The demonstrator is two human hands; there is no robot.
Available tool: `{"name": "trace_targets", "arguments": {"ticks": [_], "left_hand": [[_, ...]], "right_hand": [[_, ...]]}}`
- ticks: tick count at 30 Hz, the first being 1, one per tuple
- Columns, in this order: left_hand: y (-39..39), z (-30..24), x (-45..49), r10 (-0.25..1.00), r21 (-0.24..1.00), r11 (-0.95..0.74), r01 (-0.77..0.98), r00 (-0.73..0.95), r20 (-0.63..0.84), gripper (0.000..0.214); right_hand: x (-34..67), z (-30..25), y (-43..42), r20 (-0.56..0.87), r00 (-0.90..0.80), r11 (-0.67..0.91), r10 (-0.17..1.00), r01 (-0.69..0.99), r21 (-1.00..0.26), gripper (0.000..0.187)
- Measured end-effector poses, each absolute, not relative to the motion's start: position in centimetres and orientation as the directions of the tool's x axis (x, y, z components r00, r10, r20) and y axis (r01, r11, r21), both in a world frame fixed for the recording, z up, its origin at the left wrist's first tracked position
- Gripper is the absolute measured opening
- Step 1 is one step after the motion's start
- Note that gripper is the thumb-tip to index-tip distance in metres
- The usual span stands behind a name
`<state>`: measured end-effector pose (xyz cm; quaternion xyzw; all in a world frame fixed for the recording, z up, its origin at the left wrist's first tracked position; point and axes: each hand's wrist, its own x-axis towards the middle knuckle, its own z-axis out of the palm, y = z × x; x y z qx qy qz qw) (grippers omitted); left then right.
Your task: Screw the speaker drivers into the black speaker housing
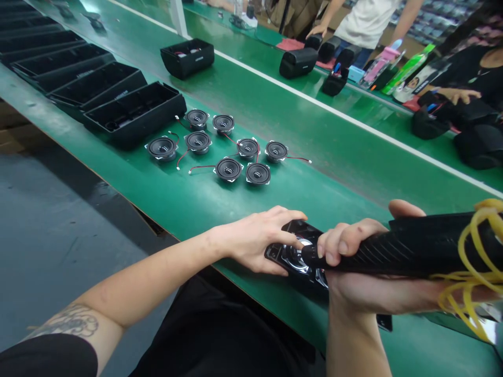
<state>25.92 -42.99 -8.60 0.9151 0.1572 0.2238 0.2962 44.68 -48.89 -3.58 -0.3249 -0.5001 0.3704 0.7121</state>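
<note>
My left hand [261, 238] grips a black speaker panel [302, 227] at the table's near edge, thumb along the near side and fingers over the top. In my right hand [353, 241] is a black electric screwdriver [408, 248], held almost level and wrapped at its rear with yellow bands [471, 262]. Its nose points at a round speaker driver [297, 264] set in the panel, close to my left fingertips. The exact tip contact is hidden by my fingers. The panel's right part lies behind my right wrist.
Several loose speaker drivers [229, 169] with thin wires lie beyond my hands. Open black speaker housings [133, 112] line the left side, and another housing [187, 58] stands farther back. Across the white line [314, 102], co-workers' hands [317, 31] handle black speakers [297, 63].
</note>
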Motion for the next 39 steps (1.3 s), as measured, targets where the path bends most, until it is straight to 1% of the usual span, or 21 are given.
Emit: {"name": "trace_targets", "arguments": {"ticks": [5, 10, 11, 12, 15, 16, 20, 25, 28, 31, 36, 39], "left_hand": [[-43.0, -8.5, 25.8, 0.411, 0.618, -0.773, 0.145, 0.856, 0.314, 0.049], [-43.0, -8.5, 25.8, 0.399, 0.612, -0.780, 0.131, 0.857, 0.326, 0.047], [-42.9, -8.5, 25.8, 0.396, 0.609, -0.783, 0.129, 0.858, 0.327, 0.046], [-42.9, -8.5, 25.8, 0.393, 0.605, -0.786, 0.127, 0.858, 0.331, 0.046], [-42.8, -8.6, 25.8, 0.386, 0.599, -0.792, 0.116, 0.856, 0.344, 0.047], [-42.7, -8.6, 25.8, 0.382, 0.598, -0.794, 0.112, 0.856, 0.347, 0.046], [-42.7, -8.7, 25.8, 0.376, 0.599, -0.795, 0.102, 0.857, 0.353, 0.041], [-42.8, -8.7, 25.9, 0.377, 0.593, -0.799, 0.100, 0.851, 0.365, 0.037], [-42.8, -8.7, 26.0, 0.376, 0.592, -0.800, 0.097, 0.849, 0.370, 0.033], [-42.8, -8.7, 26.0, 0.381, 0.595, -0.797, 0.101, 0.849, 0.366, 0.032], [-42.9, -8.5, 25.9, 0.392, 0.610, -0.785, 0.111, 0.851, 0.350, 0.032], [-43.0, -8.4, 26.0, 0.396, 0.623, -0.775, 0.108, 0.851, 0.344, 0.029]], "right_hand": [[44.3, -4.0, -48.9, 0.509, 0.173, 0.537, 0.843, -0.228, -0.812, 0.060], [43.6, -4.2, -49.0, 0.522, 0.180, 0.551, 0.834, -0.221, -0.804, 0.046], [43.5, -4.3, -49.1, 0.523, 0.183, 0.553, 0.833, -0.225, -0.802, 0.045], [43.4, -4.3, -49.1, 0.524, 0.180, 0.553, 0.833, -0.231, -0.800, 0.046], [43.3, -4.6, -49.2, 0.529, 0.163, 0.553, 0.833, -0.249, -0.795, 0.059], [43.3, -4.7, -49.2, 0.529, 0.165, 0.554, 0.833, -0.252, -0.794, 0.059], [43.3, -4.9, -49.2, 0.540, 0.110, 0.549, 0.834, -0.262, -0.794, 0.048], [43.0, -4.3, -49.0, 0.533, 0.019, 0.517, 0.846, -0.274, -0.811, 0.044], [42.8, -4.1, -48.8, 0.555, -0.023, 0.528, 0.832, -0.279, -0.802, 0.042], [42.7, -4.4, -48.8, 0.567, -0.035, 0.536, 0.823, -0.280, -0.796, 0.044], [42.8, -5.0, -48.9, 0.561, 0.014, 0.543, 0.828, -0.268, -0.795, 0.043], [42.9, -5.4, -48.9, 0.574, -0.015, 0.549, 0.818, -0.274, -0.790, 0.043]]}}
